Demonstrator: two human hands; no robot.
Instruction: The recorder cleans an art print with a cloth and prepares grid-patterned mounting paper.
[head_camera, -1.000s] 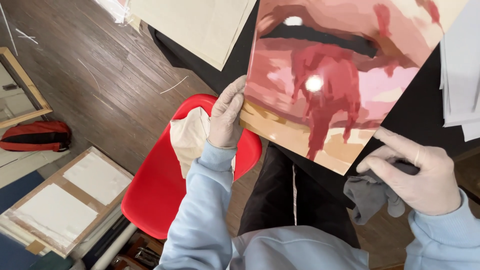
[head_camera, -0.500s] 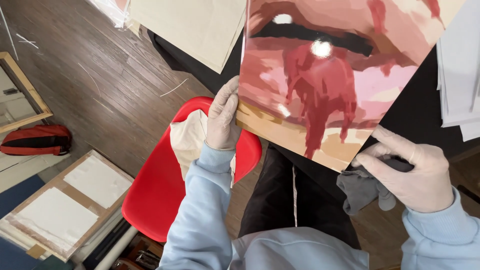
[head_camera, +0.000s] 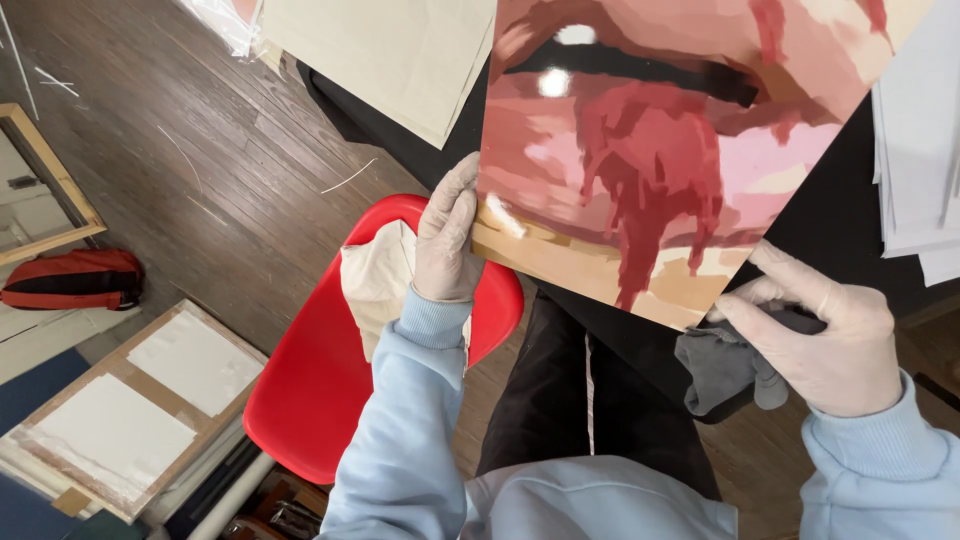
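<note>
flanking glossy print (head_camera: 680, 150): red chair (head_camera: 330, 390), grey cloth (head_camera: 725, 365)

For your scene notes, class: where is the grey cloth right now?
In the head view, lower right: the grey cloth is bunched in the right hand, just below the glossy painted panel's lower corner.
</note>
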